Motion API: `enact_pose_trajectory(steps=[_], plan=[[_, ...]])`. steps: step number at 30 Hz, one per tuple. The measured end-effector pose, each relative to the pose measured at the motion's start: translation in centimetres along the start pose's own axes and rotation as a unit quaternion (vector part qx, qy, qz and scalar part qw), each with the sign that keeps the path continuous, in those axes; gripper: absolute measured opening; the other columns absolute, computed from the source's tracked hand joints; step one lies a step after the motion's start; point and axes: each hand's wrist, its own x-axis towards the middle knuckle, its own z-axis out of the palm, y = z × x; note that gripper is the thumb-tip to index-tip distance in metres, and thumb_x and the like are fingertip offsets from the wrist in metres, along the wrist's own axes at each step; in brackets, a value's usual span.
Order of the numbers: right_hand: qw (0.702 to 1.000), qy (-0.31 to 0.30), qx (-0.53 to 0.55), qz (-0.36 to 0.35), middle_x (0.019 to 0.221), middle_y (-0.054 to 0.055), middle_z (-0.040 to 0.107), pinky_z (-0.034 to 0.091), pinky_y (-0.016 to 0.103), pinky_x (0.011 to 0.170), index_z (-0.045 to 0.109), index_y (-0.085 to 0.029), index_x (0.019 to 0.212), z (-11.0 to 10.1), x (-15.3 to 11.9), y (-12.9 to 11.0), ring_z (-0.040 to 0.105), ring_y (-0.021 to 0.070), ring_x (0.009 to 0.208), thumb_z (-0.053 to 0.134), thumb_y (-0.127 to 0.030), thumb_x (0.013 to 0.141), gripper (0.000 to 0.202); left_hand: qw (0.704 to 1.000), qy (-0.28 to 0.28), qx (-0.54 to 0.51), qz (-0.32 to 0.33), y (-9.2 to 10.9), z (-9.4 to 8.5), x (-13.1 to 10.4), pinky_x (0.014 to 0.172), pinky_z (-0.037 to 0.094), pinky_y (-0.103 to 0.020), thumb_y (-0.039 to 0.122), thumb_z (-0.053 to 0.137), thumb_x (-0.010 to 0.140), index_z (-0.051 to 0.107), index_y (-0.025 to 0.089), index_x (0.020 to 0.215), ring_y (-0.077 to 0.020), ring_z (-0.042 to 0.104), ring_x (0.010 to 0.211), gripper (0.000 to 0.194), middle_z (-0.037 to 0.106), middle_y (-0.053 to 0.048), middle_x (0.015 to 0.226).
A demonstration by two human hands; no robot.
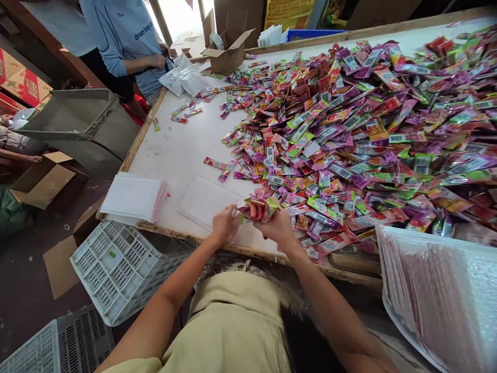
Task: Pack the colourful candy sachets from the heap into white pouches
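Note:
A bunch of small, shiny snack packets (pixel 259 206) in pink, red and green is gripped in my right hand (pixel 278 228), above the table's near edge. My left hand (pixel 225 224) is closed at the left side of that bunch, its fingertips pinched together; what is between them is too small to make out. Under and beyond my left hand lies a flat white mailer (pixel 207 201). The large heap of loose snack packets (pixel 330 140) spreads from right beside my right hand across the table. A few single packets (pixel 215 163) lie apart from the heap.
A stack of white mailers (pixel 134 197) sits at the table's left corner. More padded mailers (pixel 438 290) stand at the right. Plastic crates (pixel 116 264) are below on the left. Across the table, a person in a blue top (pixel 124 41) stands near an open carton (pixel 229 54).

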Motion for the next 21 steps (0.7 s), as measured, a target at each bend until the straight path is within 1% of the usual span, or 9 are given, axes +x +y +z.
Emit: enact_pose_trajectory(steps=[3,5,7,10,13,15,18,19,21], plan=[[0.985,0.034,-0.15,-0.082,0.088,0.009,0.066,0.043,0.033,0.073,0.054,-0.016,0.1,2.0,0.7,-0.4,0.061,0.0256,0.084,0.059,-0.032,0.069,0.035,0.998,0.003,-0.056,0.01,-0.6,-0.2,0.5,0.073,0.043,-0.027,0.025,0.064,0.08,0.065,0.024,0.115,-0.0213,0.065,0.09,0.035,0.071,-0.007,0.101],[0.969,0.012,-0.229,-0.096,0.092,0.012,0.066,0.04,0.034,0.077,0.054,-0.014,0.103,3.2,0.7,0.3,0.059,0.0271,0.089,0.056,-0.033,0.074,0.034,0.992,0.007,-0.127,-0.008,-1.5,-0.3,1.3,0.068,0.042,-0.025,0.023,0.063,0.078,0.068,0.022,0.11,-0.018,0.063,0.078,0.032,0.07,-0.003,0.084],[0.951,-0.008,-0.288,-0.112,0.096,0.014,0.065,0.038,0.035,0.081,0.055,-0.012,0.107,4.0,0.4,1.4,0.057,0.0282,0.093,0.055,-0.033,0.077,0.037,0.974,0.023,-0.221,-0.046,-2.6,-0.4,2.2,0.063,0.04,-0.024,0.023,0.058,0.08,0.07,0.018,0.105,-0.0144,0.058,0.066,0.028,0.067,0.0,0.072],[0.919,-0.029,-0.366,-0.144,0.098,0.015,0.063,0.035,0.038,0.084,0.055,-0.011,0.112,4.5,-0.6,2.1,0.055,0.0287,0.093,0.051,-0.027,0.084,0.033,0.945,0.06,-0.313,-0.068,-3.2,-0.7,3.0,0.061,0.039,-0.023,0.027,0.055,0.083,0.071,0.014,0.098,-0.0119,0.054,0.063,0.026,0.066,-0.001,0.071],[0.887,-0.061,-0.42,-0.182,0.098,0.015,0.063,0.034,0.038,0.084,0.056,-0.013,0.114,4.6,-0.8,1.4,0.055,0.0284,0.092,0.043,-0.02,0.09,0.028,0.953,0.068,-0.292,-0.031,-2.4,-1.2,2.6,0.062,0.039,-0.023,0.029,0.056,0.085,0.071,0.015,0.096,-0.0113,0.052,0.061,0.024,0.065,0.0,0.069],[0.878,-0.082,-0.435,-0.18,0.1,0.015,0.063,0.035,0.038,0.082,0.056,-0.014,0.113,4.5,0.0,0.5,0.056,0.0286,0.092,0.048,-0.022,0.089,0.027,0.967,0.078,-0.244,0.001,-1.5,-1.8,2.0,0.063,0.04,-0.023,0.026,0.054,0.086,0.071,0.016,0.096,-0.0119,0.054,0.063,0.022,0.067,-0.001,0.072],[0.888,-0.117,-0.43,-0.111,0.101,0.016,0.065,0.039,0.036,0.077,0.054,-0.013,0.113,4.1,2.5,-0.8,0.061,0.0295,0.091,0.065,-0.032,0.077,0.042,0.983,0.09,-0.155,0.038,-0.5,-2.7,1.0,0.071,0.044,-0.025,0.017,0.051,0.086,0.07,0.018,0.102,-0.0149,0.06,0.073,0.024,0.071,-0.004,0.084],[0.892,-0.132,-0.425,-0.082,0.099,0.016,0.066,0.04,0.035,0.075,0.054,-0.012,0.113,4.0,3.4,-1.1,0.063,0.0297,0.09,0.069,-0.033,0.073,0.048,0.986,0.09,-0.13,0.045,-0.3,-3.0,0.8,0.073,0.044,-0.026,0.016,0.051,0.086,0.069,0.018,0.103,-0.0161,0.061,0.076,0.026,0.071,-0.006,0.088],[0.895,-0.164,-0.414,-0.035,0.094,0.015,0.068,0.042,0.033,0.072,0.054,-0.012,0.112,3.7,4.8,-1.7,0.066,0.0294,0.088,0.069,-0.033,0.071,0.048,0.989,0.088,-0.104,0.05,-0.1,-3.2,0.5,0.075,0.044,-0.027,0.015,0.05,0.087,0.069,0.017,0.104,-0.0179,0.063,0.08,0.026,0.071,-0.008,0.09]])
